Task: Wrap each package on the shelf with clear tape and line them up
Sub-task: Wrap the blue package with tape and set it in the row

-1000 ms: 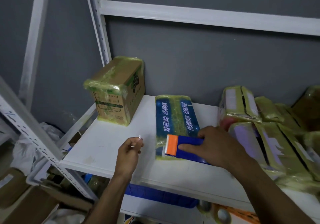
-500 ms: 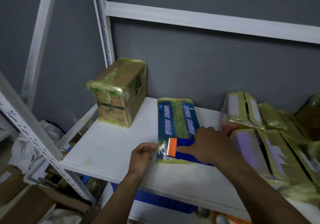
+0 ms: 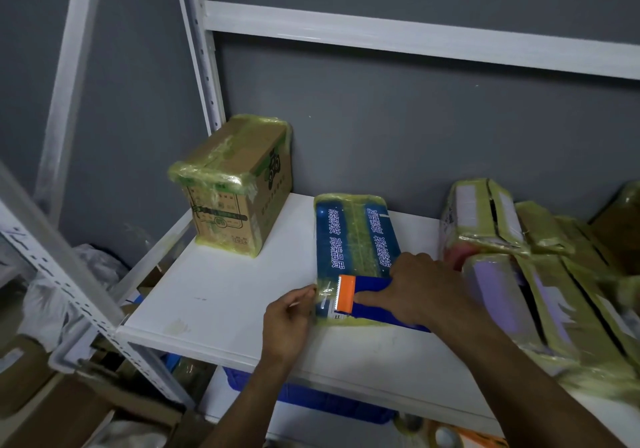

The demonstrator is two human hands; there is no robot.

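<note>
One flat blue package (image 3: 353,236) mid-frame on white shelf (image 3: 225,291), right hand (image 3: 419,288) gripping one blue-and-orange tape dispenser (image 3: 360,290) atop it, left hand (image 3: 285,319) pinching clear tape (image 3: 325,293), one brown cardboard box (image 3: 235,188) upper left

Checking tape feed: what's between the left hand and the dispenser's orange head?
Head view: a short stretch of clear tape, lying over the blue package's near corner, from left hand to tape dispenser.

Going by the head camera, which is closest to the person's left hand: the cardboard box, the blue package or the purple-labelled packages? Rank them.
1. Blue package, right beside the left hand, at its fingers.
2. Cardboard box, back left on the shelf.
3. Purple-labelled packages, far right.
</note>
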